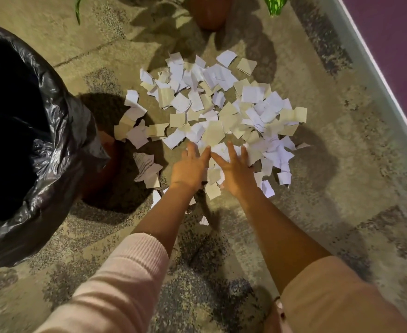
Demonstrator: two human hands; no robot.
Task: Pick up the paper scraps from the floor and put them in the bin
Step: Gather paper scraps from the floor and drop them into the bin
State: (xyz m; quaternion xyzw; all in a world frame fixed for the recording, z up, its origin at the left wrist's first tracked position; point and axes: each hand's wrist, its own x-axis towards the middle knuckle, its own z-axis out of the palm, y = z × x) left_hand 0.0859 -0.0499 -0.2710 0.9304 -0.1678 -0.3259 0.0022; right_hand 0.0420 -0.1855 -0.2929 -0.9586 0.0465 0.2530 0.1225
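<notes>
White and tan paper scraps point(212, 109) lie heaped on the floor point(342, 164), spreading out past our fingertips. We hold left hand point(189, 168) and right hand point(233, 170) flat, fingers spread, gripping nothing, palms down on the pile's near edge, index tips almost touching. Left of our left hand stands the bin point(53, 150), lined with a black bag.

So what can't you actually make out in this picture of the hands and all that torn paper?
Head view only:
- Inside of the bin lined with a black plastic bag: too dark to see the contents; left edge cuts it off.
- White and beige torn paper scraps under the left hand and right hand: hidden, so any grip is unclear.
- Print on the scrap by the bin: too small to read.
- Terracotta plant pot: top edge cuts it off.
</notes>
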